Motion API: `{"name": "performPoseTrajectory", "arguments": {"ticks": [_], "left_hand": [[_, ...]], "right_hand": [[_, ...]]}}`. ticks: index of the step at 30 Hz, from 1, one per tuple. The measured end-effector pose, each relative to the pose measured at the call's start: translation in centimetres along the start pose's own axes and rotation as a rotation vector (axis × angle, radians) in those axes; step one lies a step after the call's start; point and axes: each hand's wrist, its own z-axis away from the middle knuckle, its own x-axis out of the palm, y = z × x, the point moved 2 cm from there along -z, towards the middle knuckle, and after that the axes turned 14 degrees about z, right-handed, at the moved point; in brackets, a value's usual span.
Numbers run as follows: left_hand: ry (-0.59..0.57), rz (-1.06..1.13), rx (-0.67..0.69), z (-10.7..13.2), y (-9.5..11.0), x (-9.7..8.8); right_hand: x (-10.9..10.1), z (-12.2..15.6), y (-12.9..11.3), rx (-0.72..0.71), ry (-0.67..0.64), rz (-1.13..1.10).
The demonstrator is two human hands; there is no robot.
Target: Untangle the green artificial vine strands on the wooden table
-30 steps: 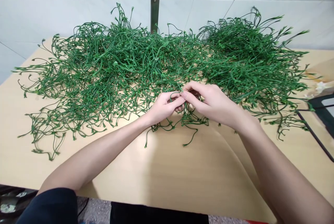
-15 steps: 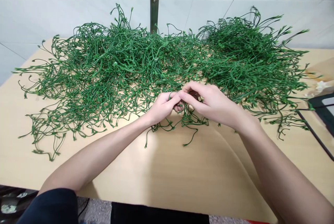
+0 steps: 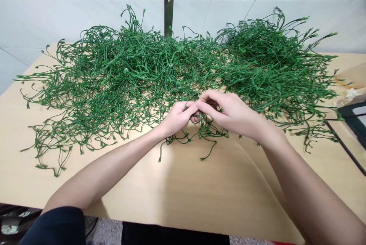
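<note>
Thin, curly green plastic-looking stems with small forked tips lie in a wide tangled heap (image 3: 137, 58) across the back of the table. A denser bundle of the same stems (image 3: 274, 62) makes up its right side. At the heap's front edge my left hand (image 3: 179, 116) is closed, with a green stem looped by its fingers. My right hand (image 3: 225, 109) meets it, thumb and forefinger pinched together at the left fingertips. What the right pinch holds is hidden by the fingers. Several loose stems (image 3: 210, 132) hang or lie just below both hands.
The light wood table (image 3: 200, 195) reaches from my body to a white tiled wall (image 3: 71, 12). A metal post (image 3: 169, 5) stands upright behind the heap. At the right edge lie a dark-framed object (image 3: 353, 117) with a black strap and a small white flower (image 3: 352, 93).
</note>
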Motion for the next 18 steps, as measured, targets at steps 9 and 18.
{"name": "performPoseTrajectory", "arguments": {"ticks": [9, 18], "left_hand": [[-0.009, -0.018, 0.001, 0.03, 0.07, -0.09], [-0.003, -0.036, -0.012, 0.12, 0.3, 0.04]], "right_hand": [[-0.03, 0.08, 0.02, -0.008, 0.0, -0.009], [-0.24, 0.01, -0.31, -0.032, 0.005, -0.013]]}}
